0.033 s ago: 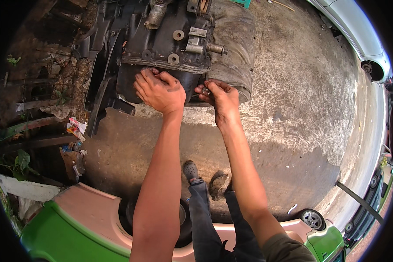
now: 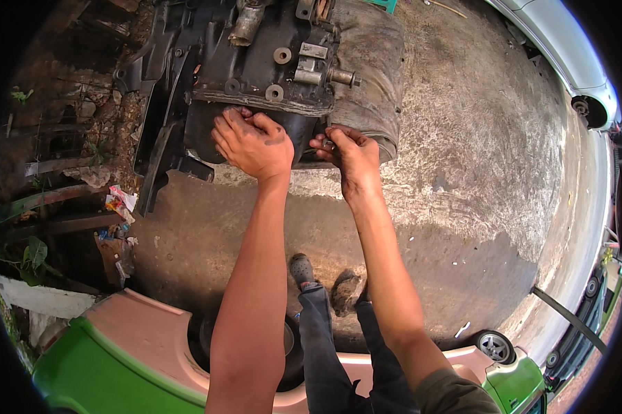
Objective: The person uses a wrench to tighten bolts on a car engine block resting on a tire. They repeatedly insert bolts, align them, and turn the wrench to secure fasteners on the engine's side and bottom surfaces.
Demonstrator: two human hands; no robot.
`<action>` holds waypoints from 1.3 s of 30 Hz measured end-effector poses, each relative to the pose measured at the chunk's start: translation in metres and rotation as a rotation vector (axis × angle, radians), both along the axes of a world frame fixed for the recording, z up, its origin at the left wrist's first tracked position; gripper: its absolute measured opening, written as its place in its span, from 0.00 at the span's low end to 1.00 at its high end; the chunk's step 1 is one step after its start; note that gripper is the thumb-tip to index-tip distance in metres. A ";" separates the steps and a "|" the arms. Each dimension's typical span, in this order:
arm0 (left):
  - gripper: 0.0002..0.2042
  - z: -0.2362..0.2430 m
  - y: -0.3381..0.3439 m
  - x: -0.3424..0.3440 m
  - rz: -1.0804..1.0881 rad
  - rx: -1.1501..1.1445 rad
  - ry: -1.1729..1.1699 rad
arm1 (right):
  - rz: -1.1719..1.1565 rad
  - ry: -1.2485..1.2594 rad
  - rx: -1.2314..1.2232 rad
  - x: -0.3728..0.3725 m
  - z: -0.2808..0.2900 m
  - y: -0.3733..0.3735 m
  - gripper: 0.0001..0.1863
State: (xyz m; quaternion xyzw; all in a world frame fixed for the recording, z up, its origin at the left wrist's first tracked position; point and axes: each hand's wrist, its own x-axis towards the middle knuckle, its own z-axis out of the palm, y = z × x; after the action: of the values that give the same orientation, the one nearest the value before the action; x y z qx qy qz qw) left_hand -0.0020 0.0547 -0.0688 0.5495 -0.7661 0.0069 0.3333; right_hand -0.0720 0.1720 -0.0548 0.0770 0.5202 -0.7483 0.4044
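The dark engine (image 2: 218, 69) sits ahead of the person, and a folded grey cloth (image 2: 370, 76) lies along its right side and seems to run beneath it, perhaps to cushion it from the rough concrete (image 2: 463, 138). At the engine's near face, the left hand (image 2: 254, 143) is curled just below the jutting rim (image 2: 269, 102); its fingertips are hidden, so I cannot tell whether they grip something or merely brace there, though the bent wrist suggests reaching in under that edge. The right hand (image 2: 349, 148) is at the engine's near right corner, thumb and fingers pinched together on a small metal piece (image 2: 329, 145); a fingertip hold like this probably suits something so little, leaving room to turn it. The bolt (image 2: 352, 79) sticks out from the engine's right side, beyond that hand and well apart from it. Behind the person, across from the engine, stands a green and pink car (image 2: 128, 345).
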 end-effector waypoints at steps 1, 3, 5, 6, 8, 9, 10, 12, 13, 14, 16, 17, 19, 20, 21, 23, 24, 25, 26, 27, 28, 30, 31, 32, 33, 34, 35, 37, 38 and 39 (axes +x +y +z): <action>0.19 -0.001 0.000 0.000 0.002 0.011 0.001 | 0.008 0.001 0.016 -0.002 0.000 0.002 0.12; 0.19 -0.001 0.000 -0.001 0.001 0.022 0.009 | 0.011 0.000 0.035 -0.006 -0.001 0.007 0.12; 0.19 -0.002 -0.003 -0.005 -0.014 0.003 0.038 | -0.002 0.011 0.025 -0.013 -0.009 0.009 0.13; 0.19 -0.002 -0.003 -0.005 -0.008 -0.003 0.032 | -0.029 0.004 -0.015 -0.015 -0.014 0.012 0.13; 0.18 -0.001 -0.004 -0.006 -0.011 -0.009 0.033 | -0.094 -0.034 -0.006 -0.022 -0.027 0.019 0.12; 0.17 0.000 -0.003 -0.006 -0.014 -0.011 0.034 | -0.125 -0.049 -0.024 -0.027 -0.035 0.022 0.12; 0.17 0.001 -0.003 -0.006 -0.014 0.006 0.040 | -0.181 -0.069 0.003 -0.035 -0.043 0.024 0.11; 0.16 0.002 -0.002 -0.006 -0.015 0.048 0.051 | -0.210 -0.038 0.046 -0.048 -0.060 0.022 0.11; 0.15 0.002 -0.002 -0.006 -0.017 0.073 0.056 | -0.237 -0.049 0.094 -0.054 -0.067 0.020 0.10; 0.14 0.003 -0.002 -0.006 -0.031 0.066 0.068 | -0.203 -0.036 0.065 -0.060 -0.073 0.018 0.10; 0.14 0.002 -0.004 -0.005 -0.032 0.012 0.058 | -0.167 -0.034 0.086 -0.067 -0.081 0.018 0.10; 0.14 0.002 -0.004 -0.006 -0.026 0.016 0.060 | -0.144 -0.046 0.077 -0.069 -0.082 0.020 0.11; 0.08 0.000 -0.005 -0.008 -0.027 -0.118 0.081 | -0.114 -0.075 0.079 -0.071 -0.081 0.025 0.11; 0.06 -0.001 -0.005 -0.008 -0.024 -0.163 0.088 | -0.079 -0.056 0.086 -0.072 -0.080 0.027 0.11; 0.08 -0.002 -0.005 -0.008 -0.022 -0.135 0.077 | -0.051 -0.044 0.100 -0.072 -0.077 0.029 0.11; 0.14 -0.003 -0.004 -0.006 -0.018 -0.075 0.051 | -0.035 -0.045 0.118 -0.070 -0.072 0.032 0.11; 0.14 -0.003 -0.004 -0.006 -0.021 -0.072 0.052 | -0.045 -0.057 0.118 -0.069 -0.069 0.033 0.12; 0.14 -0.003 -0.004 -0.006 -0.023 -0.070 0.053 | -0.055 -0.067 0.113 -0.067 -0.067 0.033 0.12; 0.14 -0.003 -0.004 -0.006 -0.025 -0.067 0.052 | -0.053 -0.085 0.090 -0.064 -0.064 0.033 0.13; 0.12 -0.002 -0.004 -0.006 -0.024 -0.104 0.061 | -0.053 -0.103 0.063 -0.058 -0.061 0.034 0.14; 0.09 -0.002 -0.004 -0.007 -0.022 -0.141 0.071 | -0.054 -0.122 0.029 -0.052 -0.058 0.034 0.14; 0.06 -0.001 -0.004 -0.008 -0.024 -0.170 0.082 | -0.053 -0.187 -0.043 -0.038 -0.052 0.035 0.15; 0.06 -0.001 -0.004 -0.008 -0.027 -0.163 0.083 | -0.061 -0.220 -0.067 -0.030 -0.048 0.035 0.15; 0.06 -0.001 -0.004 -0.008 -0.027 -0.158 0.082 | -0.018 -0.239 -0.096 -0.023 -0.044 0.035 0.17; 0.06 0.000 -0.004 -0.008 -0.031 -0.160 0.081 | 0.021 -0.238 -0.110 -0.016 -0.041 0.034 0.18; 0.06 0.000 -0.004 -0.008 -0.032 -0.164 0.077 | 0.056 -0.237 -0.115 -0.009 -0.038 0.032 0.19; 0.07 0.000 -0.004 -0.007 -0.033 -0.168 0.072 | 0.094 -0.232 -0.141 -0.004 -0.035 0.029 0.20; 0.07 0.000 -0.005 -0.007 -0.036 -0.188 0.073 | 0.096 -0.192 -0.119 0.003 -0.030 0.021 0.23; 0.07 -0.001 -0.005 -0.007 -0.038 -0.198 0.074 | 0.085 -0.166 -0.104 0.005 -0.028 0.016 0.22; 0.07 -0.001 -0.005 -0.007 -0.035 -0.204 0.071 | 0.071 -0.145 -0.072 0.006 -0.026 0.014 0.22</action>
State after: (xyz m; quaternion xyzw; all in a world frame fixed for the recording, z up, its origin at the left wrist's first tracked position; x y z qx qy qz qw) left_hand -0.0095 0.0501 -0.0696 0.4991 -0.7586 0.0594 0.4146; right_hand -0.0656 0.1855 -0.0806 0.0979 0.4649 -0.7440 0.4699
